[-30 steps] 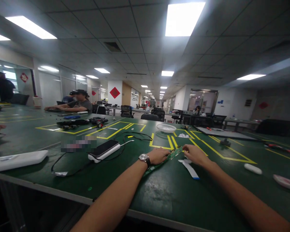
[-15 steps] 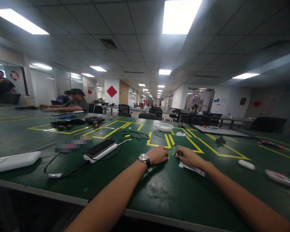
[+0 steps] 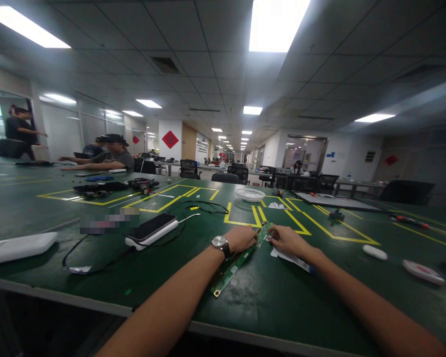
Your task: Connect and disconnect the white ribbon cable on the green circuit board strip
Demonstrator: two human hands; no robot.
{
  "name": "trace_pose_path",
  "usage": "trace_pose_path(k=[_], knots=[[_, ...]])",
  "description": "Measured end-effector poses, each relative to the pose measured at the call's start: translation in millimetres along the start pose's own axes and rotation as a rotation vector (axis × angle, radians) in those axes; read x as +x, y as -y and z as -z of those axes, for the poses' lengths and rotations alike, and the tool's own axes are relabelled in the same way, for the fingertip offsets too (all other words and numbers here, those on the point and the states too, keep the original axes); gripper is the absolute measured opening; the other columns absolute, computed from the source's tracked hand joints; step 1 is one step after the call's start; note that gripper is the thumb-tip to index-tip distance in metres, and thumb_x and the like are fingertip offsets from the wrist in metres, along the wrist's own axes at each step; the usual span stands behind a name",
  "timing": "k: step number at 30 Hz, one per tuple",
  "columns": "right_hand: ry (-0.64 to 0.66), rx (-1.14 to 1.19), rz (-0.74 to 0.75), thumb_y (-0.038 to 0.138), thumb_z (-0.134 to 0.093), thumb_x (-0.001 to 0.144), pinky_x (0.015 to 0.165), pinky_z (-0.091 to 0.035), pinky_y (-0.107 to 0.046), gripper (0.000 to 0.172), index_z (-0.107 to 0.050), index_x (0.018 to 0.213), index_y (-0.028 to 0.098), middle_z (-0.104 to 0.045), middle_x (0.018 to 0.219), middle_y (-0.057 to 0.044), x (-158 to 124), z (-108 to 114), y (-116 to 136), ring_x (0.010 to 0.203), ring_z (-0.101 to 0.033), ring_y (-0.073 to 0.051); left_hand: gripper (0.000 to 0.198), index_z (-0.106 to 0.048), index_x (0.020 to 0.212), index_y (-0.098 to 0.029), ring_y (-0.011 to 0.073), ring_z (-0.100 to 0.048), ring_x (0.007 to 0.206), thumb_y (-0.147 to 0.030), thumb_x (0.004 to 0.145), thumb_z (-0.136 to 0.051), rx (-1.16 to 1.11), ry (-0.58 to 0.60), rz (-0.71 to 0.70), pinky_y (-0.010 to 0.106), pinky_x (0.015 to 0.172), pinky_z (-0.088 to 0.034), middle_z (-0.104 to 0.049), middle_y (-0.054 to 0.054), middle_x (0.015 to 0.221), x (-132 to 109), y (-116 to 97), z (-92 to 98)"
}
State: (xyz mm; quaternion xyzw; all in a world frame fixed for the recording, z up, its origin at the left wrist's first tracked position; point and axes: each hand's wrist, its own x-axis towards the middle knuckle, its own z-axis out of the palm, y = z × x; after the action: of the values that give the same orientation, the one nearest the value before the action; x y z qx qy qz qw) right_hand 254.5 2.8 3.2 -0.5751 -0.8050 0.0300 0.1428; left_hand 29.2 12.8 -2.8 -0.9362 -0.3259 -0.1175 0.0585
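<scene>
A long, narrow green circuit board slants away across the table in front of me, its near end in plain sight beside my left forearm. My left hand, with a watch on the wrist, has its fingers closed on the board toward its far end. Opposite it, my right hand pinches at the board's right edge. A small pale bit shows at those fingertips, too small to name. Under the right hand lies a white strip with a blue end.
Left of my arms are a phone on a white power bank and black cables. A clear round basket stands farther back. A white oval case and a pinkish-white box lie right. People sit and stand beyond the table.
The circuit board's near end has come into fuller view, lifted or turned beside my left forearm. Both hands stay at its far end. A standing person at far left has turned and moved right.
</scene>
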Motion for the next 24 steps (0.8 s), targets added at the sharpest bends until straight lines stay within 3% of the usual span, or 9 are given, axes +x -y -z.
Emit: trace_pose_path(k=[12,18,24], knots=[[-0.053,-0.109,-0.036,0.028,-0.057,0.080,0.067,-0.042,-0.025,0.028,-0.066,0.105,0.019,-0.072,0.094,-0.006,-3,-1,12,0.084,-0.066,-0.020,0.023,-0.068,0.098,-0.018,0.0212,-0.062,0.091,-0.026,0.094,-0.047,-0.049,0.003,-0.060,0.029,0.081,-0.049,-0.064,0.008,0.100,3,-2,-1.1],[-0.053,-0.076,-0.009,0.029,-0.057,0.081,0.068,-0.043,-0.025,0.031,-0.066,0.108,0.017,-0.072,0.094,-0.008,-3,-2,11,0.083,-0.065,-0.020,0.017,-0.065,0.100,-0.019,0.0241,-0.055,0.108,-0.024,0.092,-0.051,-0.040,-0.046,-0.070,0.034,0.095,-0.044,-0.061,0.009,0.113,2,-4,-2.2],[-0.043,-0.023,0.031,0.027,-0.057,0.082,0.072,-0.045,-0.026,0.031,-0.067,0.109,0.016,-0.071,0.096,-0.009,-1,-5,4,0.086,-0.065,-0.020,0.021,-0.054,0.113,-0.022,0.0248,-0.056,0.109,-0.030,0.096,-0.046,-0.112,0.087,0.046,0.037,0.091,-0.045,-0.062,0.007,0.113,-1,-7,-0.8]])
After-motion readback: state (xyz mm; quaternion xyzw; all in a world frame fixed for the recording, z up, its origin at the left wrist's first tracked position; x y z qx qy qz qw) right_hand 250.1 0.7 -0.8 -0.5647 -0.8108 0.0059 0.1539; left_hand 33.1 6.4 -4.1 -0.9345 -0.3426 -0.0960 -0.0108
